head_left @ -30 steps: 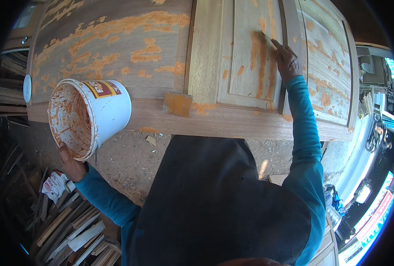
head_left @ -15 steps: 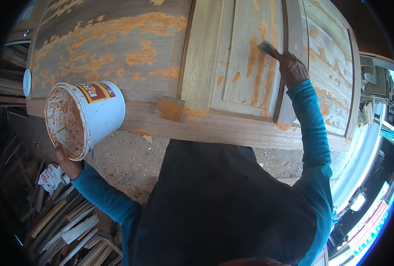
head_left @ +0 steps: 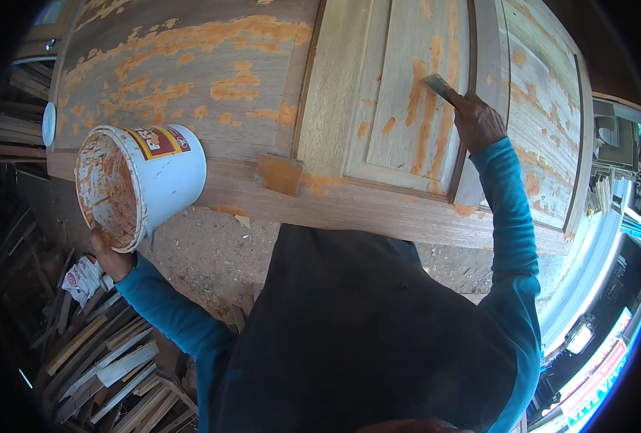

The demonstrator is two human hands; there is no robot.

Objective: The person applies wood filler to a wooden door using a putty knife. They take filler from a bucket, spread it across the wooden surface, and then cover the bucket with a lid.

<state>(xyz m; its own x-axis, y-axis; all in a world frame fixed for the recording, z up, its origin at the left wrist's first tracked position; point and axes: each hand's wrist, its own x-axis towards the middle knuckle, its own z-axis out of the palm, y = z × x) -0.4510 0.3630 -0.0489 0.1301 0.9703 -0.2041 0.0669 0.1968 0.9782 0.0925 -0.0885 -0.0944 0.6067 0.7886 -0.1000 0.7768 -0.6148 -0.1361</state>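
Note:
My left hand (head_left: 112,257) grips the lower rim of a white plastic bucket (head_left: 172,169), which is tilted with its mouth toward the left. Orange putty smears coat the inside of the bucket. In my right hand (head_left: 480,124) is a putty knife (head_left: 438,84), its flat blade on or just over a recessed panel of a wooden door (head_left: 335,101). Long orange putty streaks (head_left: 415,97) run along that panel beside the blade. A square, orange-stained flat piece (head_left: 280,175) lies on the door's near edge, between the bucket and my right arm.
Wider wood surfaces with orange patches (head_left: 248,32) extend left and right of the panel. A round white lid (head_left: 49,124) is at the far left edge. Below left lies a heap of wood offcuts (head_left: 122,368) with a white bag (head_left: 82,280). The ground (head_left: 212,245) is littered with debris.
The putty knife and my right hand have shifted slightly on the panel, with the blade still by the streaks. The bucket stays in my left hand; the whole view has moved a little.

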